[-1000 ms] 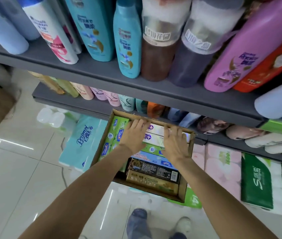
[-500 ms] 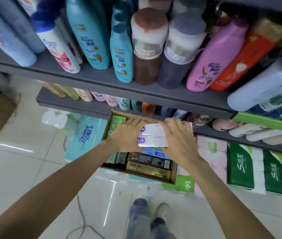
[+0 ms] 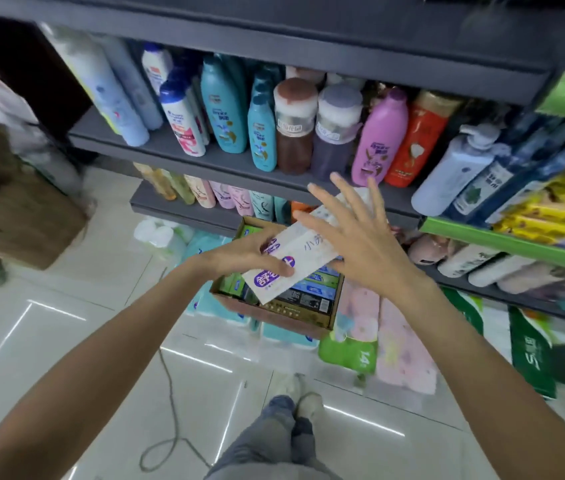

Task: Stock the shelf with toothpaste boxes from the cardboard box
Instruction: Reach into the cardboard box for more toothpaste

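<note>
Above and beyond both hands: dark grey shelf (image 3: 225,161) packed tight with upright shampoo bottles (image 3: 260,133), no bare gap visible in that row. Risk here, as a judgement: pushing stock into a full tier and toppling a bottle, or swinging upward and clipping the shelf lip.

Directly below the hands: open cardboard box (image 3: 276,315) perched on soft tissue packs (image 3: 402,344), more cartons lying flat inside. Unsteady footing likely; a knock from a forearm could tip the whole box onto the tiled floor (image 3: 66,341).

Between the hands: white and purple toothpaste boxes (image 3: 288,263), apparently two stacked, tilted with the far end raised, lifted clear above the cardboard box. Exact count hard to tell through motion blur.

Left hand (image 3: 244,254) clamped around the near end of the stack, thumb on top, fingers underneath. Right hand (image 3: 357,237) spread wide, fingers fanned and lifted, palm close against the far end, contact unclear, certainly no closed grip. Main hazard as judged: stack carried by one end only, so the loose upper carton could slide off the slope and drop back into the box or onto the floor.

Below, near the feet: trailing cable (image 3: 170,410) on the floor, a tripping risk when stepping toward the shelf.
</note>
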Action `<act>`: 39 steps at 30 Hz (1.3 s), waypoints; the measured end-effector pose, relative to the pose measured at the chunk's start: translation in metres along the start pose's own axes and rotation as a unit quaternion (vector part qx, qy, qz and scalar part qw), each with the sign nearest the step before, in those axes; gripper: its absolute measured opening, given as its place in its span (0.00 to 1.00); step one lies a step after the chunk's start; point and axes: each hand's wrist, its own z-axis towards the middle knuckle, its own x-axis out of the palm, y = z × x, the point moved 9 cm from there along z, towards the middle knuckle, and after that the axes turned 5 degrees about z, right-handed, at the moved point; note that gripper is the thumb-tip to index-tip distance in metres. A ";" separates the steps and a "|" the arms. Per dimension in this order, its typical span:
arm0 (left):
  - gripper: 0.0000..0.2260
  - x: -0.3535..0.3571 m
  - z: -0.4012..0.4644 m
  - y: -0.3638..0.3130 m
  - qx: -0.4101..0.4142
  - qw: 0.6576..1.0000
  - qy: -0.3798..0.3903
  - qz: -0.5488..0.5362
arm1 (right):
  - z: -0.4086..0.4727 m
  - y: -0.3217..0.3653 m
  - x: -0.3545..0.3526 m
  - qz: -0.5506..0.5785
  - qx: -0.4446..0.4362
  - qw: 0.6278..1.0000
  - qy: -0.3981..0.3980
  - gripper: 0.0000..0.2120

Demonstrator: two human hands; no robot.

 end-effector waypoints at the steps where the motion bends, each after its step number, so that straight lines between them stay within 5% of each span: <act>1: 0.18 0.003 -0.008 -0.005 0.003 1.000 0.001 0.028 | 0.002 0.005 -0.007 -0.013 -0.030 0.999 0.003 0.38; 4: 0.12 0.008 -0.035 -0.018 -0.006 0.998 -0.029 0.052 | 0.005 0.018 -0.018 -0.026 -0.084 0.996 0.026 0.27; 10: 0.42 -0.016 -0.055 -0.035 -0.007 0.982 -0.125 0.141 | 0.012 0.021 -0.055 0.002 -0.087 0.996 -0.019 0.27; 17: 0.31 -0.100 -0.081 -0.050 0.043 0.945 -0.282 0.163 | 0.037 -0.004 -0.099 -0.056 -0.042 0.994 -0.085 0.25; 23: 0.24 -0.212 -0.115 -0.061 0.089 0.855 -0.413 0.301 | 0.090 -0.031 -0.166 -0.026 0.140 0.982 -0.120 0.30; 33: 0.25 -0.392 -0.131 -0.113 0.190 0.799 -0.430 0.373 | 0.321 -0.126 -0.153 0.023 0.277 0.958 -0.070 0.38; 39: 0.25 -0.471 -0.112 -0.096 0.190 0.797 -0.450 0.355 | 0.442 -0.154 -0.086 -0.087 0.270 0.958 0.037 0.26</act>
